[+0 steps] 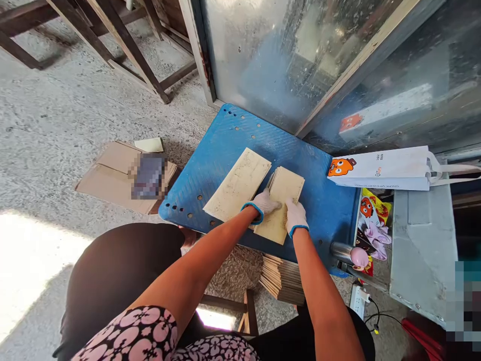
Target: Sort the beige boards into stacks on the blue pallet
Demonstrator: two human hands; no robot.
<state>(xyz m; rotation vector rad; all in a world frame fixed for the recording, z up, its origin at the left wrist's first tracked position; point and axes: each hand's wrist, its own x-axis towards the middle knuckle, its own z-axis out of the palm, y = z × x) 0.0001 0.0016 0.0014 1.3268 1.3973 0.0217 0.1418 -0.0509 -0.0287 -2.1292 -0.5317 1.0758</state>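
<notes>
My left hand [265,203], in a white glove with a blue cuff, grips the left edge of a stack of pale yellow sheets [275,228]; its fingers reach over the top. My right hand [296,215], gloved alike, holds the stack's right edge, thumb on top and other fingers partly hidden. Several layers show along the stack's upper left side. Just left of it, a wider pile of pale yellow sheets [238,183] lies flat and slanted. Both rest on a blue plastic table [221,140] with small holes near its corners.
A white paper bag [383,168] lies at the table's right, near a metal cabinet [424,240] and steel tumbler [341,250]. More stacked sheets [283,278] sit below the front edge. Cardboard [108,173] lies on the floor at left. A glass-panelled frame [263,65] stands behind.
</notes>
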